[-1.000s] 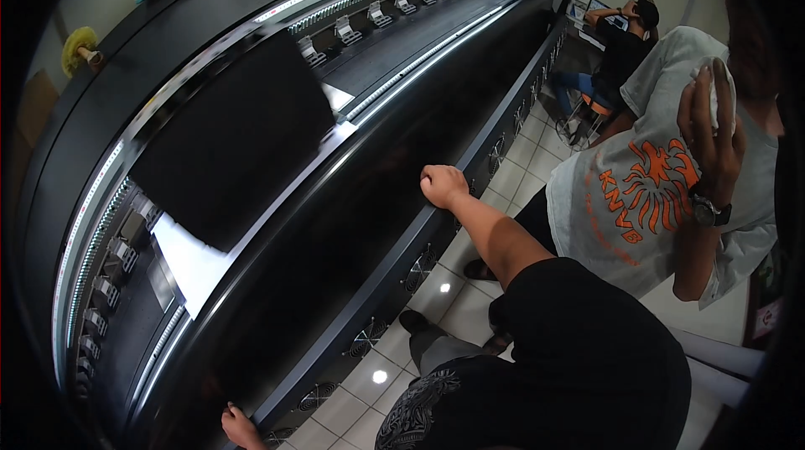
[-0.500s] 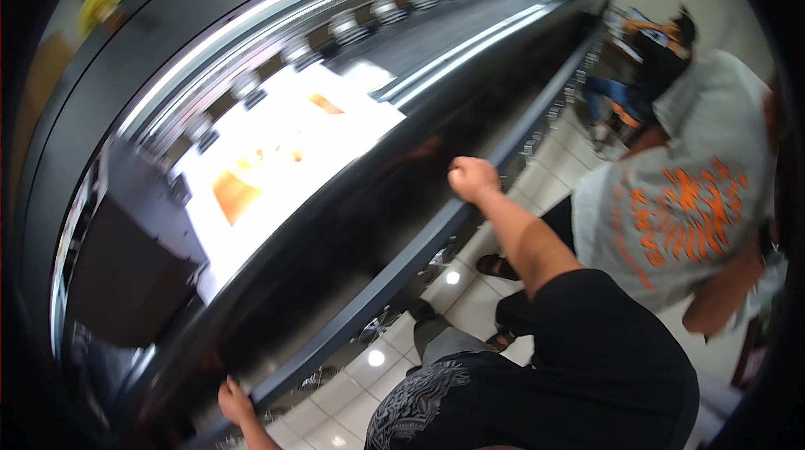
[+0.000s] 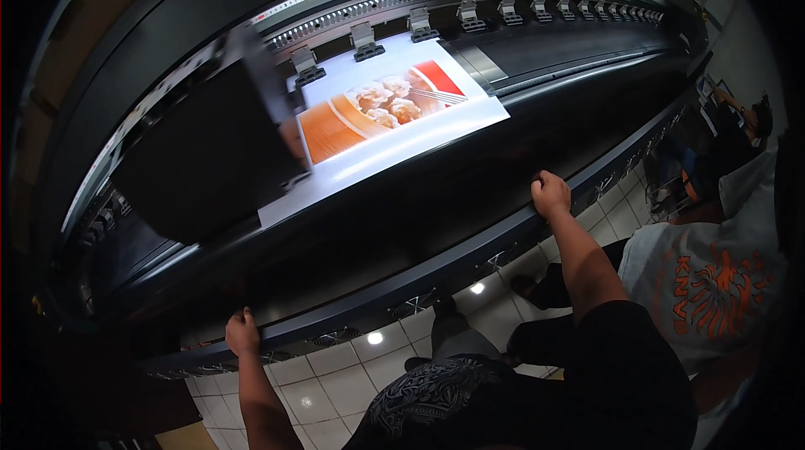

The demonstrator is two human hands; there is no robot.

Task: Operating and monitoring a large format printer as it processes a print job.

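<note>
A large-format printer spreads before me, its dark grey front bar [image 3: 394, 287] running along its near side. My left hand [image 3: 242, 332] is closed on this bar near its left end. Farther right, my right hand [image 3: 551, 193] is curled over the same bar, fingers folded on the far side. Beyond the hands lies a white printed sheet [image 3: 377, 169] with orange, red and food pictures. The black print carriage [image 3: 197, 148], blurred on its right side, covers the sheet's left part.
Silver pinch rollers [image 3: 366, 41] line the back of the print bed. Fans [image 3: 412, 306] sit below the bar. A person in a grey shirt [image 3: 713, 265] stands close on my right, and another person [image 3: 746, 135] sits farther off. White floor tiles [image 3: 335, 374] show beneath.
My view has turned, so the printer lies more level and the bar's left end shows. Both hands stay on the bar. The carriage covers a different part of the sheet, which appears less glaring.
</note>
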